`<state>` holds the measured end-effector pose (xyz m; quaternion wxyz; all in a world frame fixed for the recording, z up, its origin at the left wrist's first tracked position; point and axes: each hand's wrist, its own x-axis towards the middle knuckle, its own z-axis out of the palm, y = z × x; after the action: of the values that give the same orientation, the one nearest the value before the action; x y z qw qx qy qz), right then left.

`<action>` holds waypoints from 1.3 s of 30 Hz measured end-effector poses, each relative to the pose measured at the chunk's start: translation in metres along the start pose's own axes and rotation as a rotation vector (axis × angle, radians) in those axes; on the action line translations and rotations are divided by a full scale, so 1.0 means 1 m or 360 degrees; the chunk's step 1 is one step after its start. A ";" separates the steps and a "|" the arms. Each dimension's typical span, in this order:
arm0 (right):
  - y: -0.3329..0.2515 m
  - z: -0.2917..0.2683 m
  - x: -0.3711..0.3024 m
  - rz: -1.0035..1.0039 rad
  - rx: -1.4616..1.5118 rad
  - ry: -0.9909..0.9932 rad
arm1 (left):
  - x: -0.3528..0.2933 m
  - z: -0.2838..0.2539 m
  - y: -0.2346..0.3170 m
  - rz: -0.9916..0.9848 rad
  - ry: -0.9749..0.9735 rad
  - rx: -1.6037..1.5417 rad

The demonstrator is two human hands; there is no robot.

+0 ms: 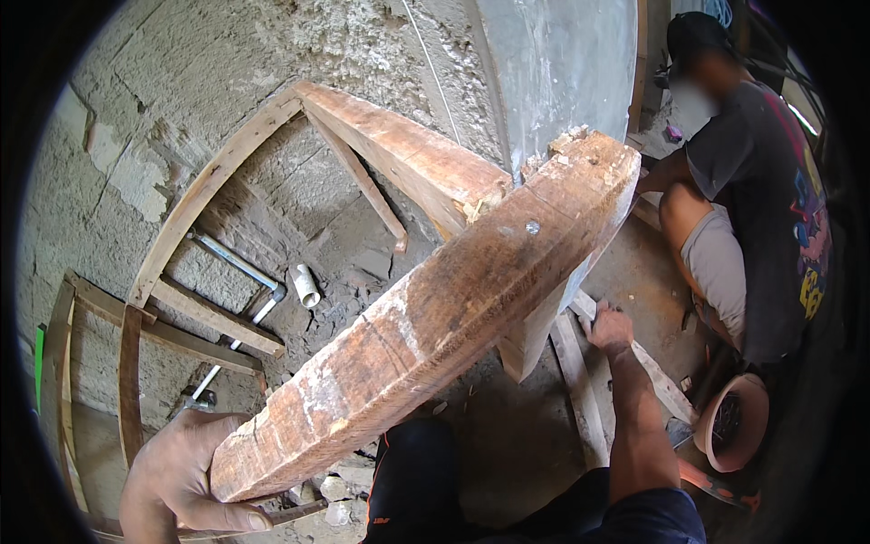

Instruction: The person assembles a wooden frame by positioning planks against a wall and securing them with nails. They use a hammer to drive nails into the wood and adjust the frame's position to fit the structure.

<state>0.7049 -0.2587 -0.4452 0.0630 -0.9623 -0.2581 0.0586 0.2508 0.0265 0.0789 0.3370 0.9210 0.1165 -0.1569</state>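
A thick, worn wooden beam (412,317) runs slantwise across the view, with mortar-like crust on its face and a metal bolt or nail head near its far end. My left hand (186,476) is wrapped round the beam's near end at the lower left, thumb along its underside. Beyond the beam, on the right, my right hand (610,328) is closed around a pale wooden strip (663,381) low above the floor. Another wooden strip (580,390) lies beside it. Behind the beam, a second thick timber (408,145) reaches toward the wall.
A wooden frame (204,195) leans against the rough wall (227,54) at left, near a grey-white pipe (245,322) and a short pipe piece (305,286). Right, a person in dark clothing (761,181) crouches. A clay-coloured pot (736,422) stands near an orange-and-black tool handle (716,483).
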 end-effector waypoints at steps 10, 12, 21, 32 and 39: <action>-0.001 0.000 0.004 -0.0003 -0.0084 -0.0067 | 0.003 -0.001 0.015 0.0064 0.0008 -0.0014; 0.000 0.002 0.003 -0.0041 -0.0086 -0.0012 | 0.004 -0.002 0.016 0.0084 -0.0035 -0.0016; 0.004 0.010 0.004 -0.0063 -0.0088 0.0060 | 0.004 -0.002 0.011 0.0120 -0.0082 -0.0026; 0.004 0.011 0.004 -0.0035 -0.0093 0.0042 | 0.004 0.000 0.012 0.0127 -0.0062 -0.0016; 0.003 0.011 0.003 -0.0063 -0.0133 0.0075 | 0.004 0.000 0.013 0.0127 -0.0058 0.0000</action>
<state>0.7079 -0.2588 -0.4564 0.0299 -0.9599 -0.2778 0.0237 0.2587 0.0169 0.0851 0.3450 0.9219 0.0735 -0.1601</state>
